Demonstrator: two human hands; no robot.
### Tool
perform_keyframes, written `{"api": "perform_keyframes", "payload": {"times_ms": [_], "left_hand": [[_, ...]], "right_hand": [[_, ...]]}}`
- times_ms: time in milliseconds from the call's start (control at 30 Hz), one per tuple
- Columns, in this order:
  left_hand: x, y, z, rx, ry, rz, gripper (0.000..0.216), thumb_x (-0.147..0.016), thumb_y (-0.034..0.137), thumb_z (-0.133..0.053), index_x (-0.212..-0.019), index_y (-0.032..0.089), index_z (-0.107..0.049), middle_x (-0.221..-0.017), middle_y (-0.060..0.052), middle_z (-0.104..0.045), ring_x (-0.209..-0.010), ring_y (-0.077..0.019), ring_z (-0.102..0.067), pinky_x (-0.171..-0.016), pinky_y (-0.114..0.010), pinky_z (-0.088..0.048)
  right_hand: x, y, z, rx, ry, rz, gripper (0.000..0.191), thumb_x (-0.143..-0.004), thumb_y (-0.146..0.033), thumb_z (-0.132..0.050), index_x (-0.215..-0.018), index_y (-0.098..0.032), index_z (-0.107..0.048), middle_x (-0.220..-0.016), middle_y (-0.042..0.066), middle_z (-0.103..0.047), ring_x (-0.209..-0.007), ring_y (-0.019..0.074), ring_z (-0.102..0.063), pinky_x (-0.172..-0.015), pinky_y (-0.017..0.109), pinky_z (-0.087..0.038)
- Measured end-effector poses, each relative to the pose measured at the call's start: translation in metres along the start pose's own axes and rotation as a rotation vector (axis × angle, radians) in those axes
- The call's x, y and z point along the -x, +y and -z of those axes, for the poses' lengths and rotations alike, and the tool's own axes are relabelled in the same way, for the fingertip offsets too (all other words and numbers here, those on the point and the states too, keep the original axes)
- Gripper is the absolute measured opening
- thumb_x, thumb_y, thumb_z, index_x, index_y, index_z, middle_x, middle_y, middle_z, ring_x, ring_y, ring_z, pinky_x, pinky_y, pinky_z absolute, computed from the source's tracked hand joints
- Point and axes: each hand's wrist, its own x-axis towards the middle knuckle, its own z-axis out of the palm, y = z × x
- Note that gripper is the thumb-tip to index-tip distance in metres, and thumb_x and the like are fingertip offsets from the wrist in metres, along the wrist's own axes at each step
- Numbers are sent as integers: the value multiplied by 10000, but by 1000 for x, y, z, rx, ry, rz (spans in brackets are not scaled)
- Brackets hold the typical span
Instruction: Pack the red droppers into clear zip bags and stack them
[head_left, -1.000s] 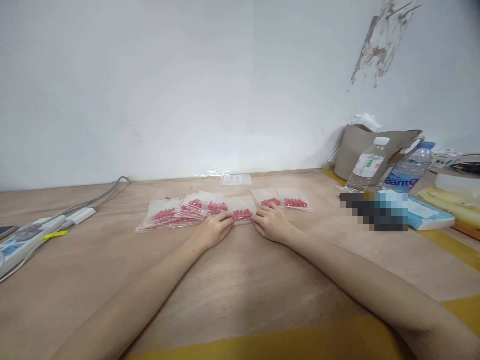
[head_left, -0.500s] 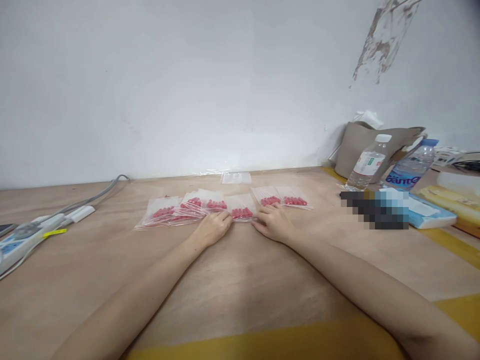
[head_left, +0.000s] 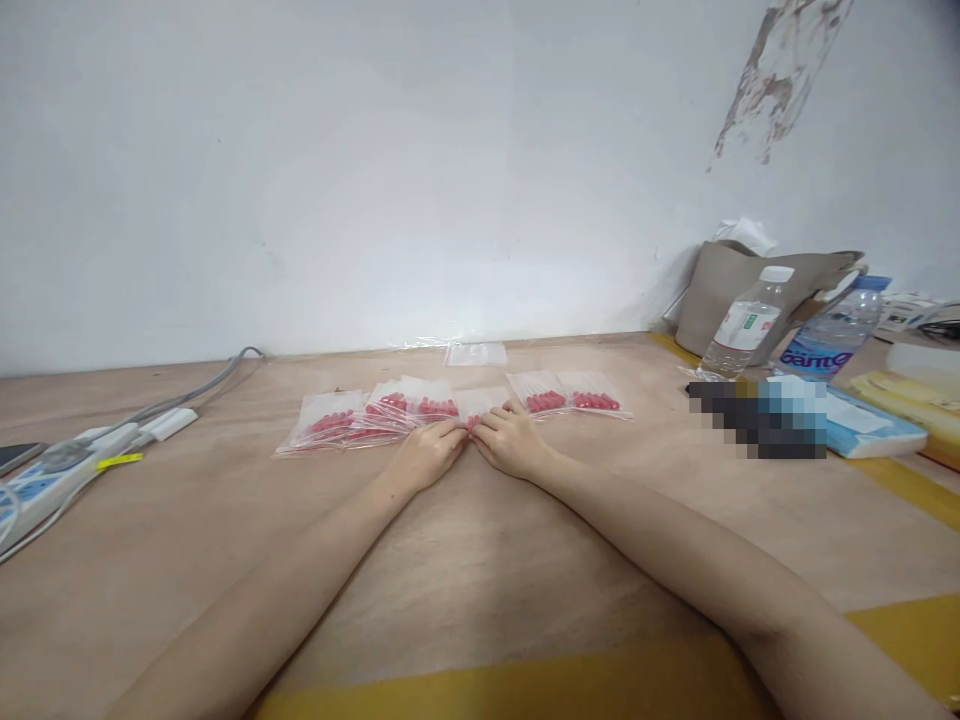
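Note:
A clear zip bag (head_left: 480,400) with red capsule-like pieces lies flat in the middle of the row. At its near left corner my left hand (head_left: 431,455) is closed, fingertips pinching the near edge. My right hand (head_left: 516,440) lies over the bag's right part, its fingers bent and pressed together at the same edge, fingertips almost meeting the left ones. It covers most of the red pieces. To the left are several overlapping bags of red pieces (head_left: 330,420); to the right lie two more bags (head_left: 546,398).
An unfilled-looking clear bag (head_left: 476,354) lies by the wall. At left are a power strip (head_left: 67,475) with cables and a dark phone-like edge (head_left: 19,457). On the right stand two water bottles (head_left: 750,325), a grey-brown bag (head_left: 697,300) and a blue packet (head_left: 870,420).
My right hand has slid left along the middle bag's near edge, from its right corner toward my left hand, and now covers most of the red pieces. My left hand stays at the left corner.

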Motion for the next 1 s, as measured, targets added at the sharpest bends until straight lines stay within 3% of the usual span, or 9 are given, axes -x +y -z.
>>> {"api": "perform_keyframes", "payload": {"times_ms": [267,533,1000], "left_hand": [[-4,2,5,31,24,-8,202,-879,180,-416,-891,140,-614,-922,-85,-650,-815,-192,-631,-730,-323,-524],[-1,2,4,72,62,57,191,-884,180,-421,-900,152,-609,-926,-63,-645,-807,-153,-626,-740,-280,-522],[-4,1,4,75,67,26,188,-885,204,-434,-899,161,-616,-902,-68,-655,-826,-178,-621,-760,-322,-501]], "right_hand": [[-1,2,3,-16,32,28,241,-861,-171,-382,-764,-151,-601,-741,43,-617,-701,141,-468,-671,337,-214],[9,7,6,-33,48,-72,260,-863,-207,-399,-707,-169,-603,-697,36,-611,-690,132,-470,-674,323,-211],[8,8,9,-42,44,-7,251,-870,-225,-386,-760,-173,-606,-720,39,-604,-701,134,-479,-709,329,-235]]}}
